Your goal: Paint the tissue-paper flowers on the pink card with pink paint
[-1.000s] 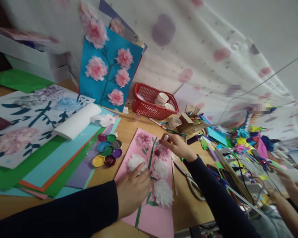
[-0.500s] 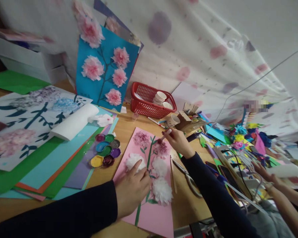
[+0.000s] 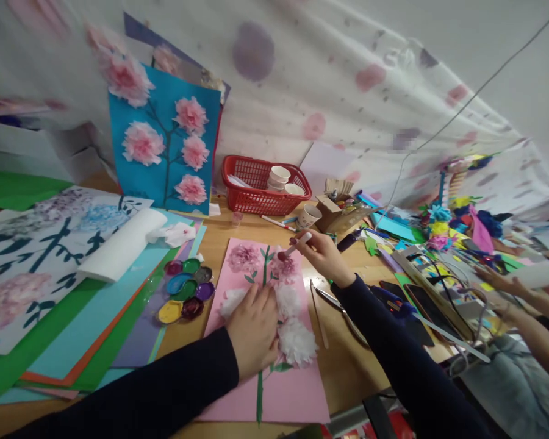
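Observation:
A pink card (image 3: pixel 293 390) with a painted green stem and several tissue flowers lies on the wooden table in front of me. My left hand (image 3: pixel 254 329) lies flat on the card, fingers stretched out, covering part of a white tissue flower (image 3: pixel 229 300). My right hand (image 3: pixel 324 256) pinches a small brush (image 3: pixel 295 247), its red tip touching the pink-stained flower (image 3: pixel 284 267) at the card's top right. Two white flowers (image 3: pixel 297 341) sit below it.
A paint palette (image 3: pixel 185 289) sits left of the card, on stacked coloured sheets (image 3: pixel 96 329). A red basket (image 3: pixel 260 189) with cups, a blue flower picture (image 3: pixel 165 140), scissors (image 3: pixel 343 311) and craft clutter lie around. Another person's arms (image 3: pixel 526 292) reach in at right.
The view has shifted, so everything sits further left. My left hand flattened over the white flower. My right hand drew the brush tip down onto the pink flower.

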The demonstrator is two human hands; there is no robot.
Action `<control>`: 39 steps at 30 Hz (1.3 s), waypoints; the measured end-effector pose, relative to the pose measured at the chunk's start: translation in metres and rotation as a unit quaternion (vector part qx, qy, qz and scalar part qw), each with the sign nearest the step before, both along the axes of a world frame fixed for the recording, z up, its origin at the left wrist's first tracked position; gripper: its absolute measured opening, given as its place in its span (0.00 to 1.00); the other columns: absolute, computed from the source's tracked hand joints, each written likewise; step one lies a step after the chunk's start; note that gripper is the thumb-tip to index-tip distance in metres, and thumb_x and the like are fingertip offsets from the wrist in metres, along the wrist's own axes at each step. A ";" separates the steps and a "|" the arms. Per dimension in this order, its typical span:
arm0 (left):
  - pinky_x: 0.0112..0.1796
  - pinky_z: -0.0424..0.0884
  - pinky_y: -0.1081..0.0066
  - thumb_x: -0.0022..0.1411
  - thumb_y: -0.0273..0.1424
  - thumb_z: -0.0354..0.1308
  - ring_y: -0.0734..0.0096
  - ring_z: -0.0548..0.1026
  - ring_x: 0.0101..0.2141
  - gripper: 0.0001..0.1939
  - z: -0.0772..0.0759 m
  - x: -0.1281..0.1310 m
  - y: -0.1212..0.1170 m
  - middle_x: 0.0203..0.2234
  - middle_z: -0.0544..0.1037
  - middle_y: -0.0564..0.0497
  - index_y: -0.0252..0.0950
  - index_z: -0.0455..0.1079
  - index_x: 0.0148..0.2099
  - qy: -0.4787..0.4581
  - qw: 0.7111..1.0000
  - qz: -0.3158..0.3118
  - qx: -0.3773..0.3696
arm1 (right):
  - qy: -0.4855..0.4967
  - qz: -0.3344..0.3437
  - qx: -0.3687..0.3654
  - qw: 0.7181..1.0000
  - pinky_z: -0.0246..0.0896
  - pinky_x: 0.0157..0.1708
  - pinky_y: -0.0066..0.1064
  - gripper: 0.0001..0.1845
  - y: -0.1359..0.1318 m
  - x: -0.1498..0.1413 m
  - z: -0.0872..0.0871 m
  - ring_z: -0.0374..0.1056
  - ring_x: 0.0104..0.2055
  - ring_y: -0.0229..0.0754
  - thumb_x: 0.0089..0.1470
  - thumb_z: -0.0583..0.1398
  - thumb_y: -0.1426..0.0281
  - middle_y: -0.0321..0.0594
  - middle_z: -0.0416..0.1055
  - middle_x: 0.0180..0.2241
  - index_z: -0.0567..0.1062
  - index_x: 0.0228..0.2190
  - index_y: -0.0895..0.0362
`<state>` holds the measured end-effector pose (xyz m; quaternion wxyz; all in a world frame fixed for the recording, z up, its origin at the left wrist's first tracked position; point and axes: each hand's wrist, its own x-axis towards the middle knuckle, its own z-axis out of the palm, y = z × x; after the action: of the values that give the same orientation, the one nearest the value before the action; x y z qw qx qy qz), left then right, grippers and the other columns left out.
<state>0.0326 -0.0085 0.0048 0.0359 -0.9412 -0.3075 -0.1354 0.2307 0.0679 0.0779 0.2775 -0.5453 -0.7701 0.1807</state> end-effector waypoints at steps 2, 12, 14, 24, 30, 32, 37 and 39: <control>0.56 0.48 0.50 0.59 0.45 0.50 0.47 0.64 0.54 0.30 -0.004 0.001 0.003 0.52 0.71 0.31 0.23 0.69 0.53 0.006 1.000 0.019 0.013 | -0.041 0.021 0.024 0.999 0.53 0.27 0.27 0.13 -0.014 0.004 -0.002 0.61 0.25 0.36 0.58 0.54 0.62 0.37 0.68 0.24 0.70 0.28 0.58; 0.58 0.43 0.46 0.61 0.47 0.47 0.48 0.64 0.55 0.33 -0.011 0.000 0.001 0.54 0.70 0.32 0.24 0.68 0.55 0.022 0.999 0.030 0.021 | -0.067 -0.013 0.095 0.993 0.57 0.29 0.28 0.07 -0.058 0.017 -0.017 0.64 0.26 0.37 0.59 0.53 0.69 0.38 0.70 0.24 0.68 0.30 0.56; 0.59 0.43 0.47 0.60 0.47 0.47 0.48 0.65 0.55 0.33 -0.011 0.001 0.001 0.54 0.70 0.32 0.24 0.68 0.56 0.026 0.999 0.033 0.020 | -0.063 -0.050 0.122 0.989 0.56 0.27 0.28 0.07 -0.061 0.018 -0.022 0.63 0.24 0.37 0.59 0.53 0.69 0.36 0.68 0.22 0.68 0.29 0.56; 0.59 0.44 0.48 0.61 0.46 0.47 0.50 0.65 0.56 0.31 -0.007 0.000 -0.002 0.54 0.70 0.35 0.26 0.68 0.56 0.033 0.998 0.043 0.016 | 0.007 -0.108 0.124 0.986 0.58 0.29 0.29 0.08 -0.063 0.027 -0.041 0.65 0.26 0.38 0.59 0.54 0.67 0.37 0.70 0.24 0.70 0.31 0.56; 0.59 0.46 0.49 0.62 0.46 0.46 0.51 0.67 0.55 0.32 -0.010 0.000 -0.002 0.54 0.71 0.35 0.26 0.68 0.56 0.019 0.998 0.048 0.027 | 0.048 -0.156 0.107 0.981 0.58 0.29 0.30 0.10 -0.058 0.029 -0.043 0.65 0.26 0.39 0.59 0.54 0.64 0.39 0.71 0.25 0.70 0.30 0.56; 0.59 0.47 0.49 0.62 0.46 0.46 0.51 0.66 0.56 0.32 -0.011 0.000 -0.002 0.55 0.70 0.35 0.26 0.67 0.57 0.022 0.999 0.044 0.023 | 0.060 -0.153 0.090 0.982 0.57 0.28 0.30 0.12 -0.056 0.030 -0.042 0.63 0.25 0.39 0.59 0.53 0.63 0.38 0.70 0.24 0.71 0.29 0.56; 0.58 0.49 0.47 0.62 0.46 0.46 0.49 0.67 0.55 0.32 -0.009 -0.001 -0.002 0.54 0.70 0.33 0.25 0.68 0.55 0.030 0.998 0.040 0.028 | 0.096 -0.180 0.074 0.976 0.55 0.26 0.30 0.16 -0.048 0.033 -0.040 0.61 0.24 0.38 0.58 0.54 0.59 0.37 0.68 0.21 0.71 0.28 0.57; 0.58 0.50 0.48 0.62 0.46 0.46 0.49 0.67 0.55 0.31 -0.008 -0.001 -0.001 0.54 0.70 0.34 0.25 0.69 0.55 0.030 0.998 0.038 0.035 | 0.110 -0.173 0.059 0.977 0.55 0.26 0.30 0.16 -0.045 0.035 -0.040 0.61 0.24 0.38 0.58 0.54 0.58 0.37 0.67 0.22 0.71 0.28 0.57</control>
<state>0.0320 -0.0100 -0.0031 0.0829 -0.9308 -0.3366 -0.1159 0.2652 0.0229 0.0375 0.4194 -0.6300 -0.6378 0.1427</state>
